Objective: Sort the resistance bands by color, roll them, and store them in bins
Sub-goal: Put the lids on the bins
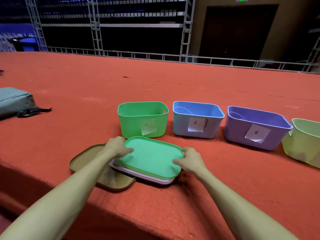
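Note:
A green lid [152,156] tops a stack of pale lids [143,176] on the red surface in front of me. My left hand [117,147] grips its left edge, thumb on top. My right hand [190,161] grips its right edge the same way. Behind the stack stand open bins with paper labels: a green bin [135,122], a blue bin [180,123] and a purple bin [237,134]. A pale yellow-green bin [301,146] is cut off at the right edge. A thin loop shows inside the blue and purple bins; no bands lie outside.
An olive-brown lid [81,161] lies upside down under my left forearm, beside the stack. A grey bag [13,101] with black straps sits at the far left. The red carpeted surface [155,84] drops off at its near edge; metal truss railing runs along the back.

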`<state>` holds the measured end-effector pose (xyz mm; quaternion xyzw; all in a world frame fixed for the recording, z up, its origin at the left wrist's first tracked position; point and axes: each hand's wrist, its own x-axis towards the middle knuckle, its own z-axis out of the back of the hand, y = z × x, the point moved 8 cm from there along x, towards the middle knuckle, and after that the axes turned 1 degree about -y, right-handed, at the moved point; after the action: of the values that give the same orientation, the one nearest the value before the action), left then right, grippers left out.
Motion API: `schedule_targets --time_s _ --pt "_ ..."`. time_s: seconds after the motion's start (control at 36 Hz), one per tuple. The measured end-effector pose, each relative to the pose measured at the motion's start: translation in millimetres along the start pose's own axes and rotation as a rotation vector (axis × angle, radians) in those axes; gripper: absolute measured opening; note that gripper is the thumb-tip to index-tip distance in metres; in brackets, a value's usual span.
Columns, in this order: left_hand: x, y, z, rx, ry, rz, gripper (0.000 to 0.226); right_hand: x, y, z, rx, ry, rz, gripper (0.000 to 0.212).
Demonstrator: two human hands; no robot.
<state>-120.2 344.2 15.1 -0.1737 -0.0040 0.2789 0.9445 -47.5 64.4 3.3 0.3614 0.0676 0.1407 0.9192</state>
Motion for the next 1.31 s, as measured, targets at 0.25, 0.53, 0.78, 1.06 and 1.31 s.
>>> schedule_targets --time_s 0.25,0.53,0.78,1.06,1.31 --pt "-20.8 -23.5 6.0 -0.182 0.004 -0.034 0.075 -12.2 0.8 37.4 0.028 -0.072 0.054 0.043" --pt "-37.8 -62.2 14.7 -0.432 0.032 -0.083 0.107 -17.6 -7.3 82.0 0.121 -0.172 0.065 0.09" --pt "-46.3 -98.2 23.6 -0.736 0.02 -0.213 0.103 -22.8 -6.0 120.0 0.229 -0.274 0.188 0.07" --pt "-54.4 -112.9 41.9 -0.951 -0.089 -0.165 0.053 -16.0 -31.0 132.2 0.405 -0.299 0.101 0.037" --pt "-60.3 -103.6 41.0 -0.825 0.02 -0.287 0.08 -9.6 -43.8 149.9 0.476 -0.237 0.142 0.043"
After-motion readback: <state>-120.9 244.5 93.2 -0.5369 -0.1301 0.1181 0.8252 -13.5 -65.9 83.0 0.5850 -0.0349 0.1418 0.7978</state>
